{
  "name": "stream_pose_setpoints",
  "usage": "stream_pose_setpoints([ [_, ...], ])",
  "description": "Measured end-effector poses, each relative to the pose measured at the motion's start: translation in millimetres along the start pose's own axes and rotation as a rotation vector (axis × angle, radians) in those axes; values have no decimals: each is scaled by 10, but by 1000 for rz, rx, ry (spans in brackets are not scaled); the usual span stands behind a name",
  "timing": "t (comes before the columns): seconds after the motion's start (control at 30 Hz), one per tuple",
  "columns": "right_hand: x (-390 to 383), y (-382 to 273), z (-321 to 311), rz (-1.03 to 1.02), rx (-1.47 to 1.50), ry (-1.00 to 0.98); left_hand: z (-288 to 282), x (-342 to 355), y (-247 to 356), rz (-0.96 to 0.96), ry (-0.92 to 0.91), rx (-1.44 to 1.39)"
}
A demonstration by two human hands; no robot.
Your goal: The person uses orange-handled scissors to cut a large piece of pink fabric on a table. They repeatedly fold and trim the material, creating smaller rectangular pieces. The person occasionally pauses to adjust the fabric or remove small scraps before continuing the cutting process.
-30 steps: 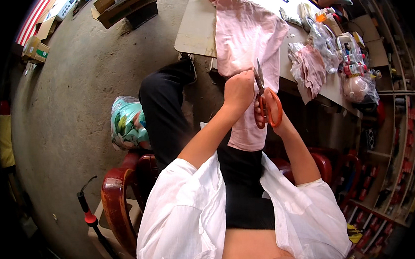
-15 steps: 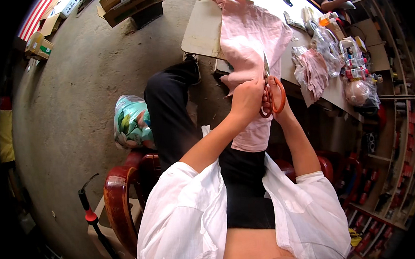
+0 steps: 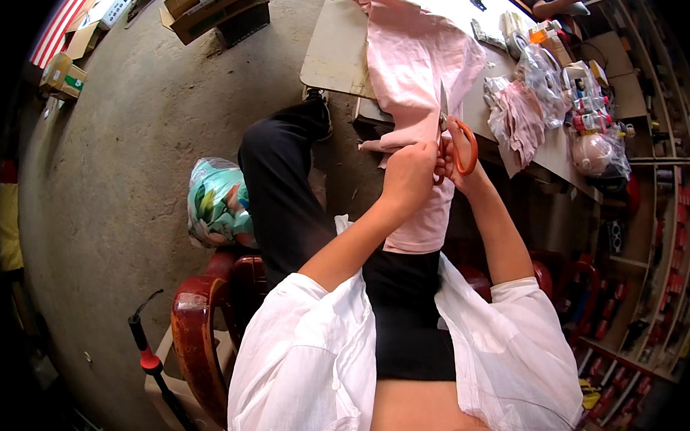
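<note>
In the head view, my left hand [image 3: 411, 180] is closed in a loose fist, gathering the pink cloth [image 3: 409, 68] just beside the blades, though my fingertips are hidden; my right hand [image 3: 460, 163] is curled around the looped orange handles of the scissors [image 3: 473, 150], their slim metal blades lying along the fabric. How far apart the blades stand I can't tell. The cloth drapes from the bench [image 3: 327, 56] down over the black trousers [image 3: 408, 320] on my thigh. I'd judge it light, limp and matt, hardly slippery, quick to bunch, so a pinch close to the blades should keep it taut. The scissors look hard and rigid, best held by their rounded loops. The bench top is pale and flat, its edge worn; crumpled pink fabric [image 3: 521, 117] lies on it beside thin, shiny clear plastic [image 3: 543, 80].
</note>
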State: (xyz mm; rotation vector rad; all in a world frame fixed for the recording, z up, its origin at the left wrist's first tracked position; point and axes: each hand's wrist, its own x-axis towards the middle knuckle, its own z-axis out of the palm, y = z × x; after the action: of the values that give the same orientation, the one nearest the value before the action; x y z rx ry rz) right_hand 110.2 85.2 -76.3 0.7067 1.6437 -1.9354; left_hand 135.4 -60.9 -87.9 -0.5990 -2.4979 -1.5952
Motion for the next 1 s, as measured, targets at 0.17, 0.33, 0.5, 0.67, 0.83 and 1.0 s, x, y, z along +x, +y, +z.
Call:
stream_pose_setpoints([
  [0.17,-28,20,108,-121,-21,162,-31,-45,26,-52,2,39],
  [0.33,42,97,-104,-200,10,113,59,-188,-74,-127,-120,91],
  [0.5,-252,-8,226,-260,-157,167,-46,23,-288,-67,17,290],
  [0.67,-260,34,184,-227,-215,112,-38,501,-273,73,230,262],
  [0.83,-276,-28,304,-249,-187,109,269,845,-586,-2,223,245],
  [1.0,-223,16,213,-171,-16,65,271,850,-568,-127,135,160],
])
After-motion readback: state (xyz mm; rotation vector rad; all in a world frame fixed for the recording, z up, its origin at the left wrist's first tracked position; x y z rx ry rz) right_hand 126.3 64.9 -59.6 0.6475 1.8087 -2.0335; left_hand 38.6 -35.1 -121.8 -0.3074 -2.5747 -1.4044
